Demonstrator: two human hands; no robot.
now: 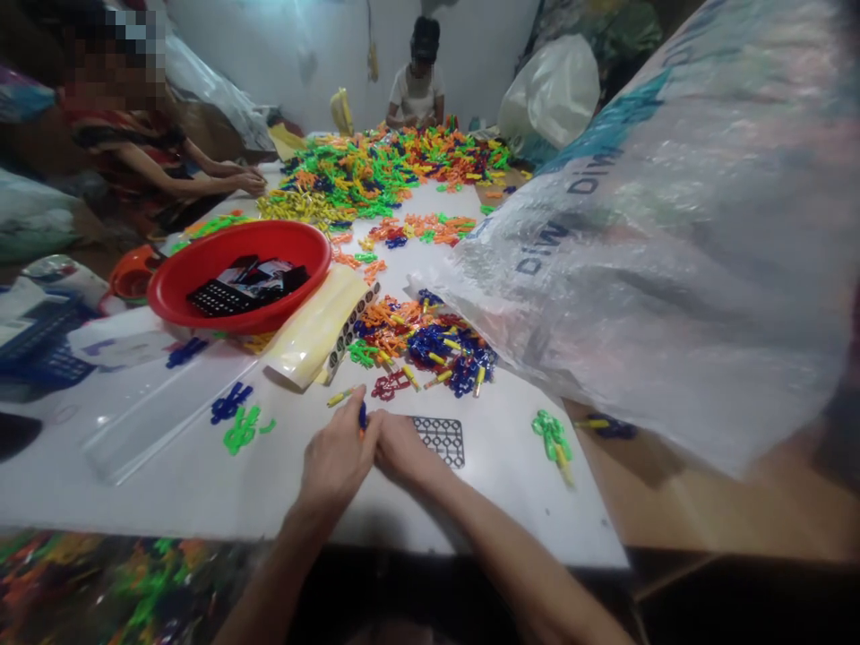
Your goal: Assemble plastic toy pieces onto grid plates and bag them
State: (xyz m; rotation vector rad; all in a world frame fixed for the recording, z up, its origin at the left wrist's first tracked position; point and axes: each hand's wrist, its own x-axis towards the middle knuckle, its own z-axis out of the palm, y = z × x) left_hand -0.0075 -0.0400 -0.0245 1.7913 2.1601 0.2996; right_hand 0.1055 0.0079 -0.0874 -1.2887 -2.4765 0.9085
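Note:
My left hand (338,455) and my right hand (401,445) meet near the front of the white table, fingers closed. Between them shows a small blue plastic piece (363,416) with a bit of orange below it. A yellow stick (339,397) pokes out past my left fingertips. Most of what is gripped stays hidden, above all in my right hand. Partly behind my right wrist lies a black plastic frame with rows of rings (451,441). Just beyond my fingers are a dark red plastic figure (391,385) and a pile of blue and orange figures (435,345), several with yellow sticks.
At the left stands a red basin (238,316) with dark printed pieces inside, beside a yellowish sticker sheet (305,345). A large filled plastic bag (672,269) bulges over the right side. Two other people sit beyond, around a big colourful heap (363,170). Green figures (242,432) lie nearer.

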